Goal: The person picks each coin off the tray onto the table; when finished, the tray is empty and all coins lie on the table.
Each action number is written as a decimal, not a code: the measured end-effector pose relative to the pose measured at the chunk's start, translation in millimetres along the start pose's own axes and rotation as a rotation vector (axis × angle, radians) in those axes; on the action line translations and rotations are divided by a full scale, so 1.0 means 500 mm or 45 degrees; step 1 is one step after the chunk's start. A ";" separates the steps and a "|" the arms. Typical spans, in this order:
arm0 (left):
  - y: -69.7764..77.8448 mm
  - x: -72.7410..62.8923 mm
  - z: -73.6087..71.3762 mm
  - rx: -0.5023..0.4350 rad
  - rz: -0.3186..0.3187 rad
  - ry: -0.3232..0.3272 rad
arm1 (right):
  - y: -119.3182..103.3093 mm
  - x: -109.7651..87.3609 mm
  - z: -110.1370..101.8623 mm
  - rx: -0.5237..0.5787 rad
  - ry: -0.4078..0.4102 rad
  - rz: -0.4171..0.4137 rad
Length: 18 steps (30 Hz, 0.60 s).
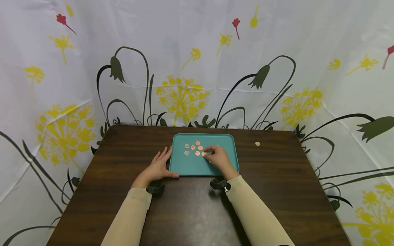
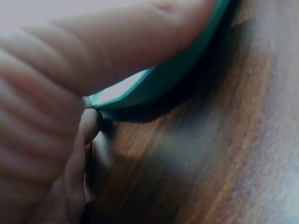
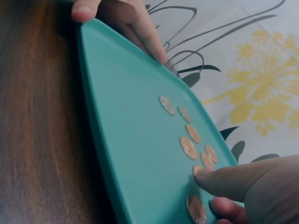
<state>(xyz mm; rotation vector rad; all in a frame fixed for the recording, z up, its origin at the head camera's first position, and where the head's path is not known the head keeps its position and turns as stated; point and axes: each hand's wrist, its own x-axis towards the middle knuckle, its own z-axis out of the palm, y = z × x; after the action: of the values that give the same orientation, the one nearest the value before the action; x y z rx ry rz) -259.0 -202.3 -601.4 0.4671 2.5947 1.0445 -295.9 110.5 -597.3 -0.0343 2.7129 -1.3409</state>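
The right hand (image 1: 219,159) has bent fingers and touches a round copper-coloured coin (image 3: 196,172) on the shallow teal rectangular tray (image 1: 192,167); whether it truly pinches the coin cannot be told. The left hand (image 1: 158,168) lies with fingers extended along the tray's left side, its thumb at the near edge.

The likeliest trouble is a slip: the coin is thin and flat, so an uneven press could skid it into the neighbouring copper-coloured coins (image 1: 197,153). A dragging knuckle might also shift the darker coin (image 3: 196,208) close beneath the hand. If the left hand pushed unevenly, the tray could turn on the dark brown wood-grain table (image 1: 264,205). The lone round silver-coloured coin (image 1: 257,144), well apart on the table to the tray's right, could be overlooked.

The right hand covers part of the tray and partly hides coins there, making a count unsure. The coin faces are too small to read. In the left wrist view, glare and the large thumb hide most of the tray, and no coin shows.
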 end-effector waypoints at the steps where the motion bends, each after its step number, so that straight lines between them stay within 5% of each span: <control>1: 0.000 0.000 0.001 -0.006 0.004 0.004 | -0.002 -0.001 0.000 -0.011 0.007 -0.005; 8: 0.000 -0.003 0.008 -0.012 -0.015 0.003 | -0.006 -0.008 0.002 -0.107 0.003 -0.048; 18: 0.004 -0.002 0.000 0.000 -0.020 0.000 | -0.014 -0.009 -0.005 -0.057 -0.032 -0.002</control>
<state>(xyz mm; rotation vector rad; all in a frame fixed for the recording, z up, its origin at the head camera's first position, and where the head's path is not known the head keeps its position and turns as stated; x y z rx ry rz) -257.9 -201.4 -600.0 0.4458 2.5940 1.0398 -291.8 108.3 -589.8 -0.0569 2.7221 -1.2711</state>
